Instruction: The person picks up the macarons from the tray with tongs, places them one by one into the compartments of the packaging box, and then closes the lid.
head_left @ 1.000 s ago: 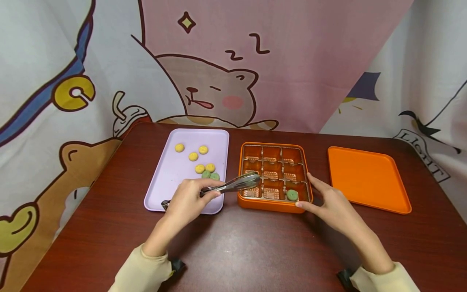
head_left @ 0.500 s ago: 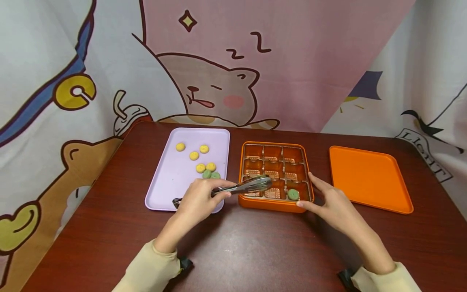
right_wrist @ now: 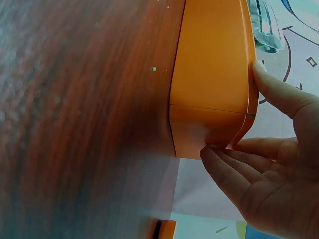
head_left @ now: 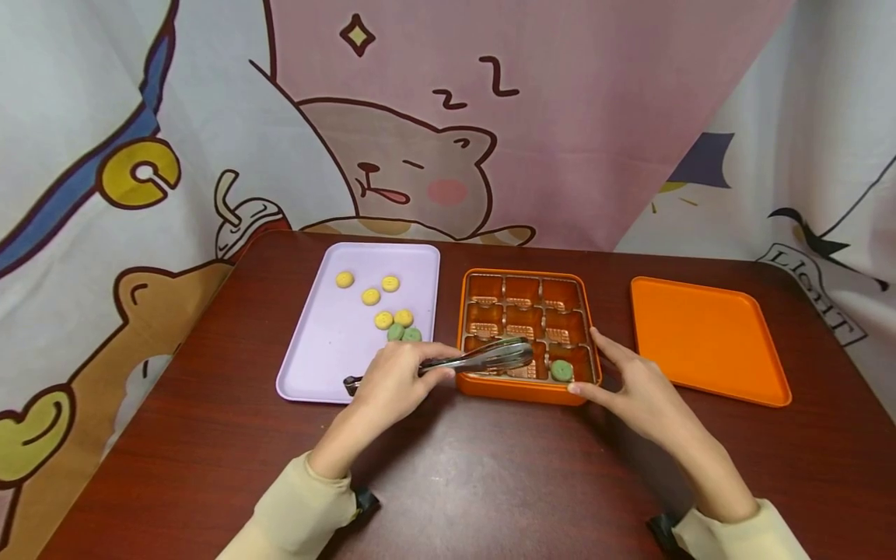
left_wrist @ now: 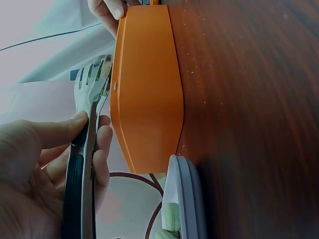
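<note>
My left hand [head_left: 395,381] holds metal serving tongs [head_left: 500,355] by their dark-sided handles. The slotted tong heads are close together over the front row of the orange box [head_left: 521,391]; a little green shows through their slots in the left wrist view. A clear insert divides the box into several compartments. One round green cookie [head_left: 561,371] lies in the front right compartment. My right hand [head_left: 640,393] grips the box's front right corner, thumb [right_wrist: 266,79] at the front rim and fingers [right_wrist: 232,169] against the right side.
Left of the box lies a lilac tray [head_left: 315,365] with several yellow cookies [head_left: 370,296] and two green cookies [head_left: 396,333] near its right edge. A flat orange tray or lid [head_left: 707,338] lies to the right. A printed curtain [head_left: 560,155] hangs behind the table.
My left hand has carried the tongs rightward, from the box's left side to above its front middle and right compartments. My right hand stays at the box corner.
</note>
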`<state>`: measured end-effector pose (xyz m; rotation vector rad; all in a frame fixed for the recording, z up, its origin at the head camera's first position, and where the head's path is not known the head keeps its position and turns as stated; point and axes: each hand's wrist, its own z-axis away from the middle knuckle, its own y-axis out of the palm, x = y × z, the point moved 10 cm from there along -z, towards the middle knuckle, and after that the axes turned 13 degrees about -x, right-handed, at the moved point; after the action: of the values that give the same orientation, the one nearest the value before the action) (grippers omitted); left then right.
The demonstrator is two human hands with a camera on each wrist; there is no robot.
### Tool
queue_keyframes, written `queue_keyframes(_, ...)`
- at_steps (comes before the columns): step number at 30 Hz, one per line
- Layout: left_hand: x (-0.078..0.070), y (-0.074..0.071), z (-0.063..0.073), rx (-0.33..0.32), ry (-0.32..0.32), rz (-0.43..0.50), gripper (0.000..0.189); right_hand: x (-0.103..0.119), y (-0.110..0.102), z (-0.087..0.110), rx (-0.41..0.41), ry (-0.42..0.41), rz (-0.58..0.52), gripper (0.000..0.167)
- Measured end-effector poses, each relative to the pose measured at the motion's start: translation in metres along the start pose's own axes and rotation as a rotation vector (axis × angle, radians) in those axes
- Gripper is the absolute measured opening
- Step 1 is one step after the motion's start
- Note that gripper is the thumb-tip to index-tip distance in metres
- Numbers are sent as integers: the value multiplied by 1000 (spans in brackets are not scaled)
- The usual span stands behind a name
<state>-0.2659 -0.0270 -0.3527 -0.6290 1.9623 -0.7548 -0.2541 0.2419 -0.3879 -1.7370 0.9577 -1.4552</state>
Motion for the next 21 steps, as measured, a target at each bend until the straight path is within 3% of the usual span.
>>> queue_keyframes(12,1,2,0,19,-39,2,25,0,0,0,-4,-5,5,100)
queue_keyframes(21,6,-5,1,-10,-67,1,31,2,-2,1,-11,-19,-2,98)
